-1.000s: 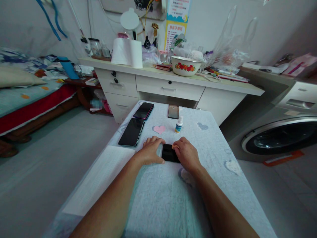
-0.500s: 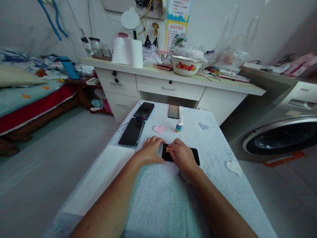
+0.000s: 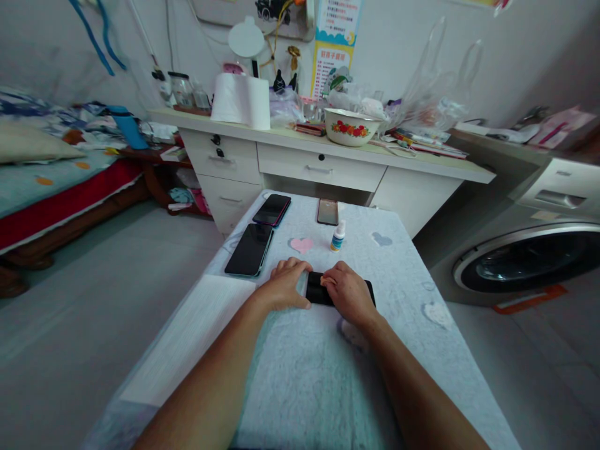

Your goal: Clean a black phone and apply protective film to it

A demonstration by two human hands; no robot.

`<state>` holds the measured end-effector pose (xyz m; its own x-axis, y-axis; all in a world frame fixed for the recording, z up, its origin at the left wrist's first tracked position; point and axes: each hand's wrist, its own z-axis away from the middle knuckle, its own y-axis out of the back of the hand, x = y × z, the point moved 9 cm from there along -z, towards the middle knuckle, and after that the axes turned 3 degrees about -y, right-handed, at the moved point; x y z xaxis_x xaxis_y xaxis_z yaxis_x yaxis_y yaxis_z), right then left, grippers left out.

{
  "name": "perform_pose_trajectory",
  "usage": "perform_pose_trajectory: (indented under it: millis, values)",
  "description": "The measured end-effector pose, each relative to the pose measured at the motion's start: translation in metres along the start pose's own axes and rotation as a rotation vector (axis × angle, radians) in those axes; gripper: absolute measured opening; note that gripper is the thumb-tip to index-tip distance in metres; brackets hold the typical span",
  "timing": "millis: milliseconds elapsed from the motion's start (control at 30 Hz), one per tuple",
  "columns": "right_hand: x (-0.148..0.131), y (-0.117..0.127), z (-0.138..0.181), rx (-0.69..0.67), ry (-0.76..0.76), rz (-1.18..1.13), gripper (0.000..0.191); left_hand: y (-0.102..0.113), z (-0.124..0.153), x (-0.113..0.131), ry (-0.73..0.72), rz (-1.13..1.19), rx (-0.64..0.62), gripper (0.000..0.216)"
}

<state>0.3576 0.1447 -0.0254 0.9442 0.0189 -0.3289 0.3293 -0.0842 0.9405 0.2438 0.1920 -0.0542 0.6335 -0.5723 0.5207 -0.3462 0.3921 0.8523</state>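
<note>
A black smartphone [image 3: 317,292] lies crosswise on the cloth-covered table. My left hand [image 3: 284,286] steadies its left end, thumb at the near edge and fingers at the far edge. Pressed against the screen, my right hand [image 3: 350,294] is closed on a small orange cloth [image 3: 327,281], mostly hidden by the fingers. Beyond the hands stands a small white spray bottle [image 3: 338,236] with a blue and yellow label. Two more dark phones, a nearer one [image 3: 250,249] and a farther one [image 3: 272,209], lie at the left. Farther back is a phone case [image 3: 327,212].
The table [image 3: 300,387] has a pale blue cover with heart patterns. White paper [image 3: 187,340] lies along its left side. Behind it is a white desk [image 3: 323,169] holding a flowered bowl [image 3: 352,128] and a paper roll [image 3: 241,100]. A washing machine [image 3: 534,206] stands right.
My right hand, with the orange cloth, has shifted slightly to the right over the phone screen. My left hand stays at the phone's left end. The view has turned slightly.
</note>
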Motion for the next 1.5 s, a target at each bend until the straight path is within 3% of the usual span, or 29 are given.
perform_pose_trajectory:
  millis: [267,633,1133,1500]
  values:
    - [-0.025,-0.007,0.012,-0.096,0.126,-0.025,0.020,0.000,-0.002,-0.002,-0.001,0.005,0.010,0.073]
    - [0.005,0.011,0.017,-0.157,0.067,-0.018,0.016,0.000,0.001,-0.001,-0.007,0.014,-0.010,0.070]
    - [-0.037,-0.011,0.020,-0.104,0.168,-0.051,0.019,-0.001,0.001,0.003,-0.025,-0.020,-0.053,0.065]
    - [0.003,0.009,0.025,-0.209,0.144,-0.113,0.015,0.001,0.001,0.005,0.012,-0.009,-0.045,0.069]
